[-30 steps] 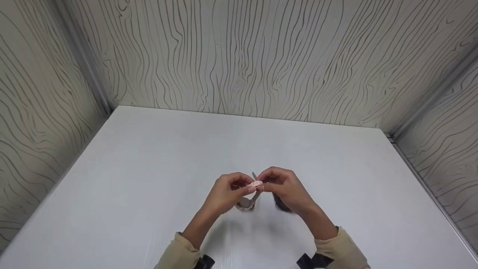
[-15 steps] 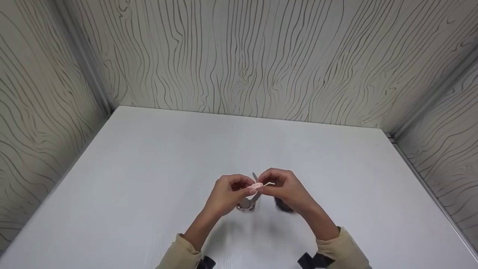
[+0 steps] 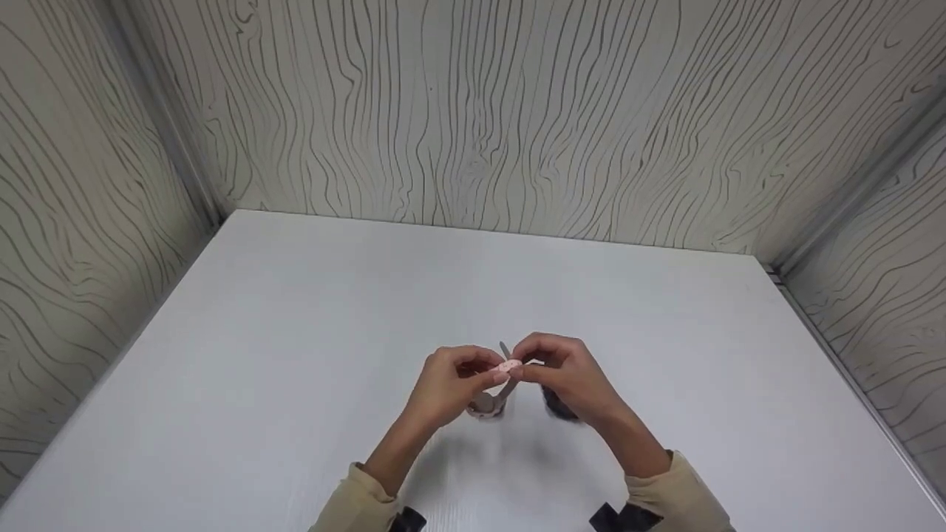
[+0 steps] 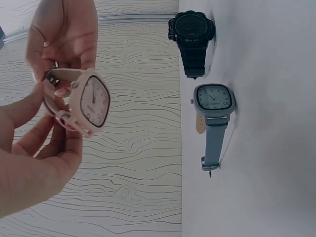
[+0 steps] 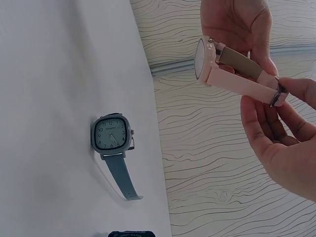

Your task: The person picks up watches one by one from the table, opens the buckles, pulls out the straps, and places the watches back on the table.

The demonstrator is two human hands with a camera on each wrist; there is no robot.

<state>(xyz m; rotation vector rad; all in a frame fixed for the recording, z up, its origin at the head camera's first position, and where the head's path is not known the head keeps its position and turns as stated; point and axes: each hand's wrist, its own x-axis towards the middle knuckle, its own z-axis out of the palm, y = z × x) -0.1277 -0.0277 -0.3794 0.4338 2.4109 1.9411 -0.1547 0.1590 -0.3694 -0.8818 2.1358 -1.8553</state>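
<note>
A pale pink wristwatch point(image 3: 508, 366) is held up above the white table, its strap formed into a loop. My left hand point(image 3: 447, 384) pinches the strap from one side, thumb against fingers. From the other side, my right hand point(image 3: 569, 373) pinches it by the metal buckle point(image 5: 279, 94). The pink watch's square dial point(image 4: 95, 102) shows in the left wrist view, while the right wrist view has its case edge-on. Below the hands lies a blue-grey wristwatch point(image 4: 215, 98) on the table. Fingers cover part of the strap end.
A black digital wristwatch point(image 4: 191, 27) lies on the table point(image 3: 332, 310), partly behind my right hand in the head view. Wood-grain patterned panels point(image 3: 473, 111) stand at the back and both sides of the table.
Both hands stay nearly in place. A pale strap end that stuck out by my right fingers half a second ago no longer shows there in the head view.
</note>
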